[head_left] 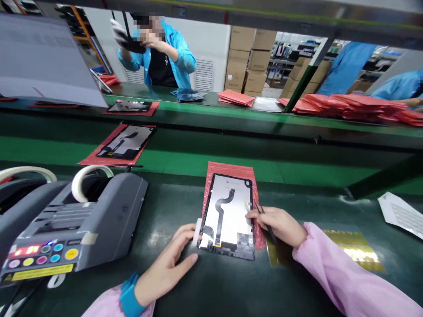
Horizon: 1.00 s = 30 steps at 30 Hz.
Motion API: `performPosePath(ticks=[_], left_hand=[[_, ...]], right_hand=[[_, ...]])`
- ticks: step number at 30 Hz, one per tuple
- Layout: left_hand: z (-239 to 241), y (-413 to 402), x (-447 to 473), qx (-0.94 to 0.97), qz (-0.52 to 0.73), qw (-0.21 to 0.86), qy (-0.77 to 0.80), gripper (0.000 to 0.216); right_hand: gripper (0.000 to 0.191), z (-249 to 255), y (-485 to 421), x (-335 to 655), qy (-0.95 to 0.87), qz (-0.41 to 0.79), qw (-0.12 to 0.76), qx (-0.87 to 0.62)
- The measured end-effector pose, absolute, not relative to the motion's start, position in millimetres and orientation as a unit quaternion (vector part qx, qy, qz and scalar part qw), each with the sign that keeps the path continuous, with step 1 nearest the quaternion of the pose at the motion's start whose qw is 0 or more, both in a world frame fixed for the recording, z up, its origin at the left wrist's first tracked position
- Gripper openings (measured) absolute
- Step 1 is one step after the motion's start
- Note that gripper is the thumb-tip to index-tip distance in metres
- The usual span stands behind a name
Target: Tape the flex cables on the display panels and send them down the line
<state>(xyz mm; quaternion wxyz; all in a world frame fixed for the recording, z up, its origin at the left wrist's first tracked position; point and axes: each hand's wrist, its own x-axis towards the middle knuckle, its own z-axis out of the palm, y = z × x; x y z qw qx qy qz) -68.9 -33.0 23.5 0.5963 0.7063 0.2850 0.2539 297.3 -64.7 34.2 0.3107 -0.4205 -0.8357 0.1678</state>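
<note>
Stretching across the view, the dark green surface [231,288] carries everything within reach, with a raised shelf [205,121] running along its far side. Beyond that shelf stands a person in a blue jacket [178,50], arms lifted. At the left sits a gray tape dispenser [114,220] with lit digits and coloured buttons, a cream tape roll [77,187] on top. Near the middle lies a red bubble pouch [228,167], and over it rests the flat display panel [238,211], back side up, turned slightly and reaching past the pouch's near and left edges. Another panel [128,138] lies on red wrap farther back, to the left. An amber film sheet [353,246] is spread to the right, partly beneath the right sleeve. The left hand [165,264] is loosely open, thumb well apart from the fingers, its fingertips at the panel's left edge; whether they pinch anything cannot be told. The right hand [282,224] is closed around dark tweezers [271,233], tips pointing away near the panel's right edge, with a finger reaching over that edge. A curved dark ribbon cable [219,215] crosses the panel's pale back. Smallest, a white strip [197,232] stands beside the left fingertips.
</note>
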Motion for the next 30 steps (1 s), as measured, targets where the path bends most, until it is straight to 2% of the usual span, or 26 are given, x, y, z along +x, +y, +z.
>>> performPosePath(ticks=[3,7,8,11,13,18,24,30], left_hand=[[20,-48,-60,0.709,0.219,0.616,0.264,0.029],[21,-54,-55,0.722,0.192,0.618,0.243,0.027],[22,-52,-54,0.736,0.186,0.603,0.245,0.027],[26,-44,-48,0.792,0.182,0.528,0.247,0.034],[29,-36,-43,0.821,0.196,0.488,0.220,0.042],[30,-19,-28,0.877,0.210,0.414,0.127,0.059],[29,-9,-15,0.913,0.118,0.377,0.103,0.041],[26,-6,-14,0.922,0.094,0.358,0.115,0.041]], right_hand=[[0.032,49,-79,293,-0.790,0.205,0.362,-0.451],[0.020,68,-128,257,-0.630,0.361,0.466,-0.506],[0.022,68,-139,247,-0.576,0.408,0.492,-0.510],[0.050,55,-158,224,-0.467,0.494,0.548,-0.488],[0.053,42,-159,218,-0.430,0.493,0.555,-0.514],[0.033,25,-149,216,-0.348,0.459,0.571,-0.585],[0.028,20,-155,210,-0.328,0.450,0.597,-0.578],[0.017,19,-170,200,-0.328,0.414,0.579,-0.621]])
